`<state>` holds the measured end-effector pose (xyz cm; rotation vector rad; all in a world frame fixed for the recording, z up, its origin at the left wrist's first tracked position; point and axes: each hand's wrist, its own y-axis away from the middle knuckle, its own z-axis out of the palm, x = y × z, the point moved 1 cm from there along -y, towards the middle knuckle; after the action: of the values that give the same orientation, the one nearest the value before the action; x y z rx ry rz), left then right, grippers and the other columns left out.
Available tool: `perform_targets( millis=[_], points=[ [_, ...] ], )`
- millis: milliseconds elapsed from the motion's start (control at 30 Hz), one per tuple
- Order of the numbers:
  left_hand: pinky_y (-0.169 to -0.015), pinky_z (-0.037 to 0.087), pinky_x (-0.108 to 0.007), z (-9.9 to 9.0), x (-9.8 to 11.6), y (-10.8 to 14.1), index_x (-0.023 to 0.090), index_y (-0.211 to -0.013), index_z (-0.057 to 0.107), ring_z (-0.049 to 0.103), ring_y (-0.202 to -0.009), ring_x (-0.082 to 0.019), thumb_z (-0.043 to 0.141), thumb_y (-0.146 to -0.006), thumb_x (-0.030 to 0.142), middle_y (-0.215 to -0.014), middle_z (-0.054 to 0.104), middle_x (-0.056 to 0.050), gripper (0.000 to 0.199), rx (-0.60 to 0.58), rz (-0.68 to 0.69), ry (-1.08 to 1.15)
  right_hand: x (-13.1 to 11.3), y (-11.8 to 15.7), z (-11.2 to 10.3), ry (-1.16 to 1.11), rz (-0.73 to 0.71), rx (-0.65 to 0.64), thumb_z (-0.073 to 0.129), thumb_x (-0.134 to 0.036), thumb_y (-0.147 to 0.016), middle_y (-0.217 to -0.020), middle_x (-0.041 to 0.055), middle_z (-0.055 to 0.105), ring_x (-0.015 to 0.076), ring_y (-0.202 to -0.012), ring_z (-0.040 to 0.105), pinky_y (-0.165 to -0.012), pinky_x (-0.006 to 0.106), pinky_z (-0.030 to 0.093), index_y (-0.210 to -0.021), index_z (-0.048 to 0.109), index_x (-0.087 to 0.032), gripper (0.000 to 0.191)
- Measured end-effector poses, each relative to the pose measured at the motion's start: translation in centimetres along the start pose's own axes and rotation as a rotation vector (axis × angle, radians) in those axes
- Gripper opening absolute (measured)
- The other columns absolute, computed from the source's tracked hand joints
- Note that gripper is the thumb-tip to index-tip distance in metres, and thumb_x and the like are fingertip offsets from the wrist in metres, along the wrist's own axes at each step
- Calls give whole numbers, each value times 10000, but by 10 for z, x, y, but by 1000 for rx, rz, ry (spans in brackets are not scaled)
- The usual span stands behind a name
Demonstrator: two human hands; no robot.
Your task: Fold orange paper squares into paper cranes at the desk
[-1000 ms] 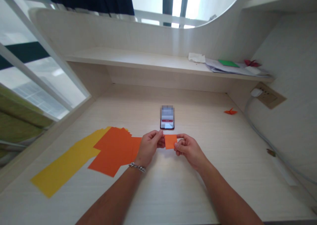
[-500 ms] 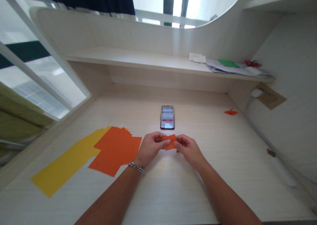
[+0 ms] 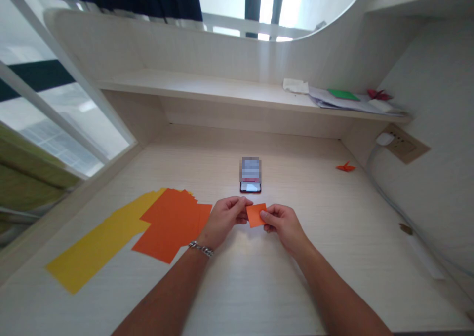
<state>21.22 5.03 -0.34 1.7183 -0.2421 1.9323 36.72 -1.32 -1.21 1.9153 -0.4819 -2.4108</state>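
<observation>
A small folded square of orange paper (image 3: 255,215) is held up over the desk between my two hands. My right hand (image 3: 282,221) pinches its right side, the thumb lying on the front face. On the other side my left hand (image 3: 225,219) is closed, with thumb and curled fingers at the paper's left edge and upper left corner. The left fingertips are partly hidden. Just beyond the hands lies a phone (image 3: 251,174) with a lit, blurred screen. Orange paper sheets (image 3: 172,222) are spread out beside my left forearm, overlapping yellow sheets (image 3: 92,249).
An orange folded paper figure (image 3: 345,167) sits at the desk's right rear. A grey cable (image 3: 388,198) runs along the right wall from a socket (image 3: 405,143). Above the desk, a shelf (image 3: 207,90) carries papers, a green sheet (image 3: 343,94) and a red folded figure (image 3: 379,94).
My left thumb has moved off the paper's face to its upper left corner. The orange square now shows more of its face and sits slightly lower, still in my right hand.
</observation>
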Motion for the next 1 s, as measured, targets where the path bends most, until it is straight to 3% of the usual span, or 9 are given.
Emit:
perform_targets(
  millis=[233,567,833,1000],
  points=[
    [-519,459,-210,2,9,4,110,-740,692,558,-536,-105,713,-683,265,-614,655,-37,166,-47,60,-190,-4,4,-1,85,-10,-58,756,-403,-625,-627,12,660,102,-518,567,-489,214,449,-699,655,-146,286],
    [-509,460,-220,-2,6,4,115,-769,709,562,-519,-108,711,-678,260,-619,666,-46,170,-77,22,-189,-5,2,-4,8,39,-120,733,-473,-644,-673,56,677,147,-591,612,-543,277,522,-761,710,-121,372],
    [-516,460,-226,-2,4,4,107,-784,710,568,-527,-112,705,-688,279,-633,670,-57,197,-101,22,-199,-1,1,-4,89,-81,-55,733,-422,-665,-622,12,641,129,-566,580,-550,260,494,-712,679,-140,291],
    [-511,461,-231,-2,5,5,103,-770,713,569,-517,-117,706,-682,279,-621,672,-61,197,-90,19,-205,0,0,-5,88,-80,-105,694,-433,-703,-662,21,663,149,-604,613,-573,286,523,-761,688,-145,294]
  ],
)
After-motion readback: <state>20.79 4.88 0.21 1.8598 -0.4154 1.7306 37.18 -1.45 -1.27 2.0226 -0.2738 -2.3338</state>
